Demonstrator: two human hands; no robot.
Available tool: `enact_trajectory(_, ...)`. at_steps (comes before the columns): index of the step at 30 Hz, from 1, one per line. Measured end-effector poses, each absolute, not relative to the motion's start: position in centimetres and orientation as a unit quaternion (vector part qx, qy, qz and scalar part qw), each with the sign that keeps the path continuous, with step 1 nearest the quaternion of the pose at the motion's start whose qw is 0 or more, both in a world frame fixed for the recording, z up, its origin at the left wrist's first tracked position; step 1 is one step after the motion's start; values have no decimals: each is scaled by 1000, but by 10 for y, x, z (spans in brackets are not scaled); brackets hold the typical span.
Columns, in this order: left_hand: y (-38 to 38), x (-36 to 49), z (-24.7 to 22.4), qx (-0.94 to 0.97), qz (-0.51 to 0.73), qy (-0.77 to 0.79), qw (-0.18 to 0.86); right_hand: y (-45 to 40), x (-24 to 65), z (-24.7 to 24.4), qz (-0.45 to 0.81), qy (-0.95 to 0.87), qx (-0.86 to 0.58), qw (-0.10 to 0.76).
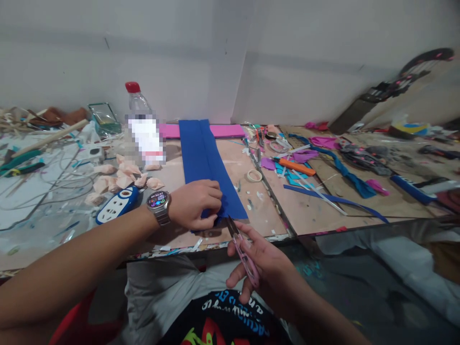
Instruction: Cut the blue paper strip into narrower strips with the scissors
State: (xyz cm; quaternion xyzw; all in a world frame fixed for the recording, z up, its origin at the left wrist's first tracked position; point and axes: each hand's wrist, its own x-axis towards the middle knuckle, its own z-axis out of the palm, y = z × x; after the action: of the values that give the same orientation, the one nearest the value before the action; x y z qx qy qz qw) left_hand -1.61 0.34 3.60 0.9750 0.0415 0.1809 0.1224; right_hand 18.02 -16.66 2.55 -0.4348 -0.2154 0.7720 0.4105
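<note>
A long blue sheet (201, 158), paper or fabric, lies from the back of the table to its front edge, with a lengthwise crease. My left hand (197, 203), with a watch (158, 200) on the wrist, is closed on the sheet's near end, its fingers pinching the blue material. My right hand (260, 254) holds a pair of scissors with pink handles (247, 266). The blades (233, 227) point away from me and their tips meet the near edge of the blue sheet. Under the sheet's far end runs a pink strip (228, 131).
A bottle with a red cap (132, 87) and a blue-white power strip (118, 206) stand left, near peach-coloured folded pieces (124, 176). On the right are a tape roll (254, 176), an orange cutter (296, 166) and coloured scraps. Green-handled pliers (23, 165) lie far left.
</note>
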Motion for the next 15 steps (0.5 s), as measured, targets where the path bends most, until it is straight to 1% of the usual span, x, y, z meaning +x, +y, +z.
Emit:
enact_trajectory(9,-1,-14,38,975,187,33,115,-161,173,24,775,-212,-418,425)
enact_trajectory(15,-3,-13,36,975,189,26,114,-157,170,24,772,-236,-418,416)
